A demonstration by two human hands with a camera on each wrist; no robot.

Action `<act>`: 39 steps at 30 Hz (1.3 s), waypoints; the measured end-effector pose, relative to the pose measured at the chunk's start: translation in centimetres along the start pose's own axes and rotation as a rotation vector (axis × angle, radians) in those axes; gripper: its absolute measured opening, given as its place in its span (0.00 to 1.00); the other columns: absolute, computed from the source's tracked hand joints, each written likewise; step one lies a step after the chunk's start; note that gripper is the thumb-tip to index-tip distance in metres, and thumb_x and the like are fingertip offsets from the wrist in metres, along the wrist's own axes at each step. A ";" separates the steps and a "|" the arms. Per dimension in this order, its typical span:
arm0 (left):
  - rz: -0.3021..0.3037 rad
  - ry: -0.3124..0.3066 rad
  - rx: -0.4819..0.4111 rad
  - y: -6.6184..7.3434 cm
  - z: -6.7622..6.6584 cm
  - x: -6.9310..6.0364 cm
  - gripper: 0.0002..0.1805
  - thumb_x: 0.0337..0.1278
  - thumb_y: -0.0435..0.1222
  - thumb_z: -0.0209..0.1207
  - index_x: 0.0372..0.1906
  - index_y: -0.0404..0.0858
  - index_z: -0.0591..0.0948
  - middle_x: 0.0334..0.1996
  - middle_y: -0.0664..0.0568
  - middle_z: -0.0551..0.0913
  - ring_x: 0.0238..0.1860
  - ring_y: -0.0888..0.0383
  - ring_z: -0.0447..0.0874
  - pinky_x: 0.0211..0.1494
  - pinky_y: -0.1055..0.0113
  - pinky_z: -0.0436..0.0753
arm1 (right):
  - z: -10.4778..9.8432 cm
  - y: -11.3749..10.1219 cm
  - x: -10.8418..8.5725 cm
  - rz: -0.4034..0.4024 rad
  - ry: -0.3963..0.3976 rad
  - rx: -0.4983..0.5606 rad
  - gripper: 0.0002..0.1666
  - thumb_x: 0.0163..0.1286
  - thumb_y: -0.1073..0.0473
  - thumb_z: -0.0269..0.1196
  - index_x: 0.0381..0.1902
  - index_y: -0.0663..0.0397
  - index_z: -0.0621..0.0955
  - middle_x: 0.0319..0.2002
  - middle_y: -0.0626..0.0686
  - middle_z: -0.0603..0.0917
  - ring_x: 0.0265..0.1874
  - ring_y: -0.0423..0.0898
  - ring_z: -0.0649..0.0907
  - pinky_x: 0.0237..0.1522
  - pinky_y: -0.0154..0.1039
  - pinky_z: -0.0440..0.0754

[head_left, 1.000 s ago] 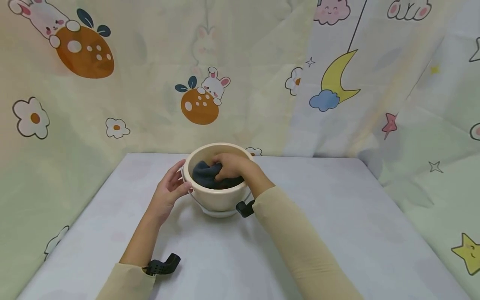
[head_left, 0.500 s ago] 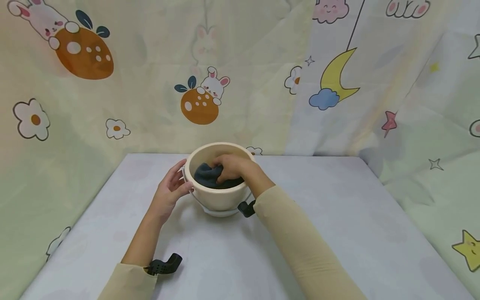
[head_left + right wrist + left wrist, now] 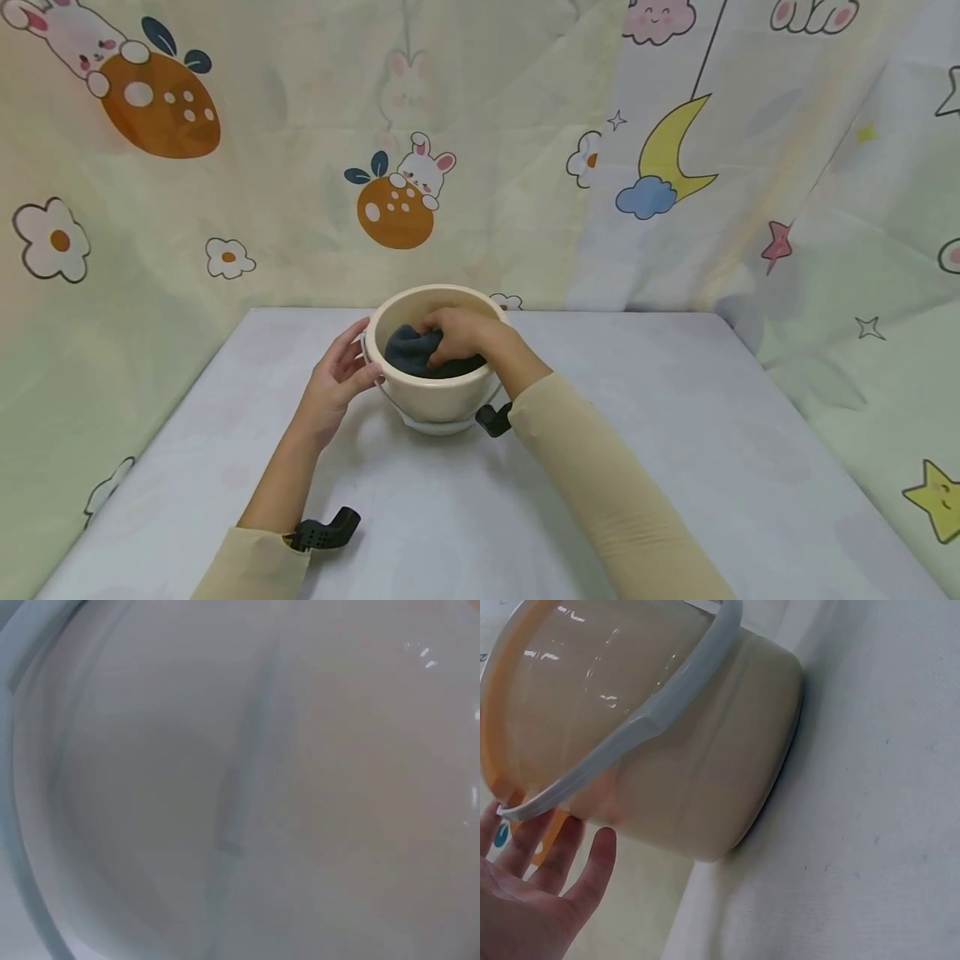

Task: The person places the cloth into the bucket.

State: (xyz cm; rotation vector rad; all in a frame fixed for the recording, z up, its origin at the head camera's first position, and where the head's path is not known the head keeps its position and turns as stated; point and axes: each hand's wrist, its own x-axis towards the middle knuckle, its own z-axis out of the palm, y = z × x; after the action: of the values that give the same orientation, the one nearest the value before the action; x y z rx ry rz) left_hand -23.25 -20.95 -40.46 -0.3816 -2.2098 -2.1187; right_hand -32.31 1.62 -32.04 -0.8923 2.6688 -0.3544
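Note:
A cream plastic bucket [image 3: 442, 402] stands at the far middle of the table, its pale handle [image 3: 656, 716] hanging down the near side. Inside it lies a dark blue-grey cloth [image 3: 407, 348]. My right hand [image 3: 463, 332] reaches over the rim and pinches the cloth; its fingertips are partly hidden in the folds. At the bucket's left side my left hand [image 3: 336, 382] touches the rim with spread, fairly straight fingers, near the handle's joint in the left wrist view. Only the bucket wall [image 3: 360, 787] and a bit of the handle fill the right wrist view.
A white-covered table [image 3: 652, 450] extends around the bucket. Behind it hangs a cloth backdrop [image 3: 510, 183] printed with rabbits, flowers and a moon. Each wrist wears a black camera mount, the left one [image 3: 326, 531] just above the table.
Both hands and the bucket keep nearly the same positions. The whole head view has shifted very slightly.

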 end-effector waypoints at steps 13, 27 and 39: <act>0.088 -0.004 -0.042 -0.3 -0.2 -0.5 0.38 0.70 0.28 0.58 0.81 0.41 0.60 0.75 0.33 0.67 0.62 0.56 0.79 0.57 0.73 0.83 | -0.4 -1.0 -1.3 -0.067 0.059 -0.079 0.25 0.68 0.48 0.70 0.61 0.47 0.82 0.60 0.50 0.83 0.57 0.47 0.79 0.69 0.43 0.73; 0.063 -0.001 0.005 0.0 -0.2 -0.3 0.38 0.71 0.30 0.58 0.82 0.44 0.60 0.76 0.36 0.67 0.64 0.55 0.77 0.58 0.75 0.82 | -0.6 -0.1 -4.0 -0.099 0.388 0.099 0.21 0.75 0.49 0.64 0.61 0.50 0.83 0.60 0.53 0.83 0.62 0.52 0.79 0.67 0.49 0.76; 0.102 -0.027 0.174 -0.6 -2.2 -2.7 0.31 0.79 0.36 0.47 0.81 0.38 0.59 0.71 0.30 0.70 0.63 0.62 0.81 0.57 0.71 0.84 | 1.3 4.0 -10.7 -0.044 0.964 0.392 0.22 0.77 0.52 0.60 0.65 0.52 0.80 0.63 0.56 0.80 0.65 0.53 0.76 0.61 0.59 0.78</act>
State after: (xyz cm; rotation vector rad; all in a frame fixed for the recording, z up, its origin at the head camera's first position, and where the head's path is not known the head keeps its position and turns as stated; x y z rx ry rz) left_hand -21.05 -23.56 -41.50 -0.5017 -2.3124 -1.8650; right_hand -25.89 11.15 -32.32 -0.7627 3.1663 -1.5977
